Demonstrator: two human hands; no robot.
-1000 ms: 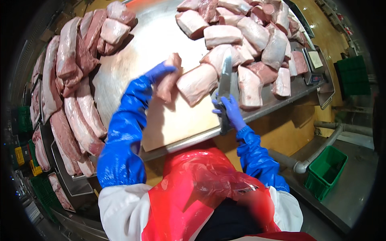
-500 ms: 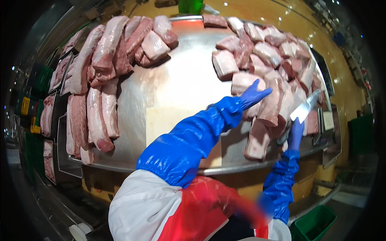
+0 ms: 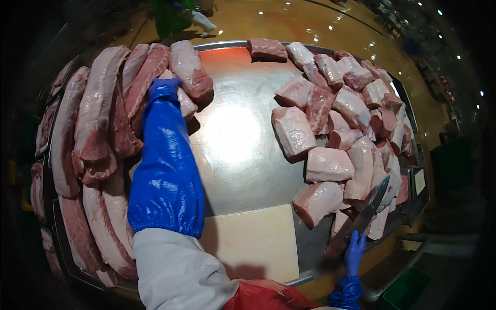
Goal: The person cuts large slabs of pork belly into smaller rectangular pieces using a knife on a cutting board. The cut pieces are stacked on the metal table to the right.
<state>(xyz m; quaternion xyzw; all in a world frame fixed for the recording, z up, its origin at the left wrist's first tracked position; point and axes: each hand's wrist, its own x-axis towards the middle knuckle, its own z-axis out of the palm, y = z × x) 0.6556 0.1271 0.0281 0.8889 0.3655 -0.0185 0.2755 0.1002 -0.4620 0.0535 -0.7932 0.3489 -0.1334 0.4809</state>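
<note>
My left hand (image 3: 165,89), in a blue-violet glove, reaches to the far left and grips a squarish piece of pork (image 3: 187,106) among the long slabs. The sleeve and the hand's back hide most of that piece and the fingertips. At the lower right, my gloved right hand (image 3: 354,253) is closed round a knife (image 3: 368,211), its handle hidden in the fist. The blade points away from me, slanting up to the right over several cut pork chunks (image 3: 318,202). In front of me, a cream cutting board (image 3: 258,240) lies bare on the metal table (image 3: 232,181).
Long pork slabs (image 3: 98,108) crowd the table's left side, with trays of meat beyond. More pork chunks (image 3: 351,111) fill the right side. A person in green (image 3: 170,18) stands past the far edge. Below the right corner is a green bin (image 3: 405,289).
My left hand has swung from the chunks on the right to the far left slabs and onto a pork piece. The right hand has drawn nearer my body, still holding the knife.
</note>
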